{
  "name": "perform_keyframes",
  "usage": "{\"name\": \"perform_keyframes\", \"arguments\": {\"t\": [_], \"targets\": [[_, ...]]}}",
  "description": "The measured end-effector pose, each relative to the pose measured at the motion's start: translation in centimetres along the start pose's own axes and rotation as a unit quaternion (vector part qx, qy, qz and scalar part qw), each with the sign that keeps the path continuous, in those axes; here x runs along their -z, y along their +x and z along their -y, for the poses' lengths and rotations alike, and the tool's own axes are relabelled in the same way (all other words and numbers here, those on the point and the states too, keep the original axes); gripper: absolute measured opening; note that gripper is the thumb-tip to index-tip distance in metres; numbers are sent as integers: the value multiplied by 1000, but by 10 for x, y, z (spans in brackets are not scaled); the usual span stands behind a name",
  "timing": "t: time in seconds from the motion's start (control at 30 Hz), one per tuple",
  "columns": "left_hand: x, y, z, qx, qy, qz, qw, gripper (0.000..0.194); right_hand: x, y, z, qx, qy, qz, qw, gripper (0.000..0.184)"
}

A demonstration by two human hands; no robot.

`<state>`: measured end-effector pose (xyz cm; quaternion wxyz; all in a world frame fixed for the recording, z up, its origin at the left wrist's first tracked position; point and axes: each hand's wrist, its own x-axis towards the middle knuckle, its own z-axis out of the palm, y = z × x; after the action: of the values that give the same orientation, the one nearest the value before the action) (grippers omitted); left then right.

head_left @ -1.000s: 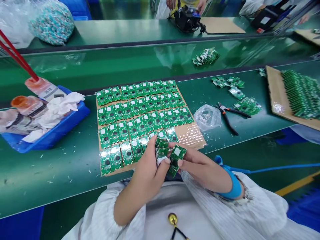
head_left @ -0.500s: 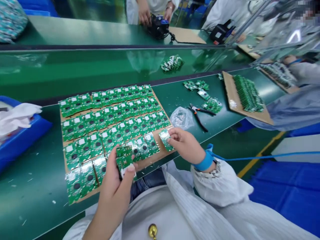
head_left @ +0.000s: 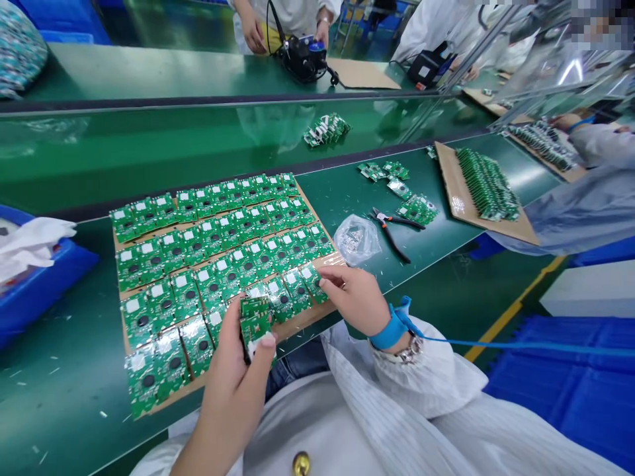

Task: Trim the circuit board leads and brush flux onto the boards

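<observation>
My left hand (head_left: 237, 377) grips a small stack of green circuit boards (head_left: 255, 322) just above the near edge of a cardboard sheet (head_left: 302, 316). Rows of green circuit boards (head_left: 208, 244) cover that sheet on the green bench. My right hand (head_left: 351, 296), with a blue wrist strap (head_left: 391, 328), rests its fingertips on the end board (head_left: 314, 280) of the third row, at the right of the sheet. The fingers press that board flat.
A clear plastic bag (head_left: 356, 238), black pliers (head_left: 394, 231) and loose boards (head_left: 414, 208) lie to the right. Further right stands a cardboard tray of upright boards (head_left: 486, 185). A blue bin with white cloth (head_left: 34, 264) sits left. Other people's hands (head_left: 255, 36) work across the conveyor.
My right hand carried one board from the stack to the right end of a row and laid it down. My left hand stayed low with the stack. The camera swung right.
</observation>
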<state>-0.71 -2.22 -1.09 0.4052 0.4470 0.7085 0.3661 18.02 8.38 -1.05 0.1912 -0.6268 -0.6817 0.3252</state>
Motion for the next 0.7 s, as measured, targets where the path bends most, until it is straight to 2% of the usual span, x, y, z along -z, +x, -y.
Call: {"name": "perform_keyframes", "arguments": {"t": [0.13,0.23,0.27,0.3,0.37,0.43,0.57,0.63,0.7], "targets": [[-1,4,-10,45,-8,54,998,69,2,-1,0,9,33,0,999,24],[-4,7,-17,45,11,72,996,69,3,-7,6,1,104,-41,994,21],[-6,8,-20,34,24,71,997,68,3,-11,10,-7,141,-37,989,21],[-8,9,-22,15,41,64,997,66,2,-16,15,-18,186,-15,982,23],[-12,12,-28,-30,87,41,995,64,-1,-27,26,-31,269,73,960,28],[-17,15,-34,-59,155,13,986,63,-7,-34,37,-22,302,151,941,29],[-25,21,-40,-70,280,-4,958,63,-15,-35,45,9,274,172,946,20],[-24,22,-40,-90,278,26,956,66,-14,-31,44,10,286,169,943,17],[-20,22,-39,-94,231,85,965,73,-10,-28,42,6,330,187,925,16]]}}
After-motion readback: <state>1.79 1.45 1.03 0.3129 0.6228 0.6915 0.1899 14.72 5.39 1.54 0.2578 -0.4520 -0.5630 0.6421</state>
